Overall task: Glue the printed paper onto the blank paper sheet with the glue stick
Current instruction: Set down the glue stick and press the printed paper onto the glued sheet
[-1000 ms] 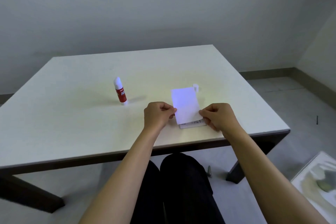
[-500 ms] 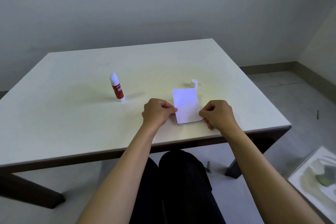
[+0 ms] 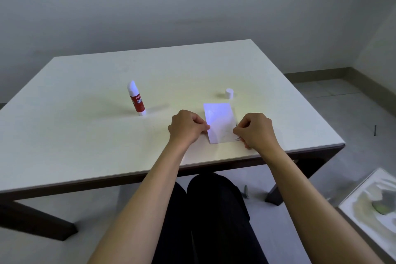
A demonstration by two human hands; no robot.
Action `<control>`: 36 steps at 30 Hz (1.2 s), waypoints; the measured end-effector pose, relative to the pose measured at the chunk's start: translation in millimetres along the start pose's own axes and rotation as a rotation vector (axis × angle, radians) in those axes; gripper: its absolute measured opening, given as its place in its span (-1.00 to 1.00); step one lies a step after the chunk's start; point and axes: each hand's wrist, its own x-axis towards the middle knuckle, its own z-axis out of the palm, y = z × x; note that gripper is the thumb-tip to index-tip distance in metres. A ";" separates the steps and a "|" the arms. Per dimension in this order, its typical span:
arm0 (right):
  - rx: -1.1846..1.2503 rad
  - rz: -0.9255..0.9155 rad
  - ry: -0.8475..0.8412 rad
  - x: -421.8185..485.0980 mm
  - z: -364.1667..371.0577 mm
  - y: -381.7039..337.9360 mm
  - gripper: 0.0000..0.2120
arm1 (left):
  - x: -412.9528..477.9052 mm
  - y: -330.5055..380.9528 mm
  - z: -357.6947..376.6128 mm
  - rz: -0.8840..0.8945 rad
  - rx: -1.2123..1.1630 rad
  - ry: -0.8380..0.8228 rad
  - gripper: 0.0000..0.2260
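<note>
While both hands meet at a small stack of paper near the front edge of the white counter, the left hand has its fingers curled and pinched on the sheet's left edge. The right hand is curled the same way, its fingertips closed on the right edge, low down near the front corner. The top sheet lies flat, its upper face blank and washed bluish by the light; a thin sliver of a second sheet shows along its right and front edges, so the two sheets sit almost squarely one on the other. Whether any print faces down cannot be told.

Well to the left of the paper, a glue stick with a red label stands upright, uncapped, its white tip showing. Its small white cap stands just behind the paper, apart from it. Below the counter edge, dark trousers show between the forearms.
</note>
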 end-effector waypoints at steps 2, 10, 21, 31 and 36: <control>-0.017 -0.018 -0.002 0.6 1.0 1.0 -0.96 | 0.4 -0.1 -0.1 0.003 0.007 0.000 -0.81; -0.145 -0.089 0.040 8.4 10.1 6.4 -0.82 | -0.3 2.5 5.3 0.063 0.147 0.026 -0.81; -0.327 -0.167 0.081 6.2 21.2 13.1 -0.63 | 12.3 -16.3 -5.1 0.405 0.570 -0.217 -0.55; -0.171 -0.046 0.056 6.4 12.7 -1.4 -0.86 | 13.1 -22.0 -9.5 0.404 0.474 -0.275 -0.47; -0.107 -0.028 0.037 6.6 12.4 -5.1 -0.85 | 11.4 -27.2 -11.6 0.390 0.405 -0.292 -0.46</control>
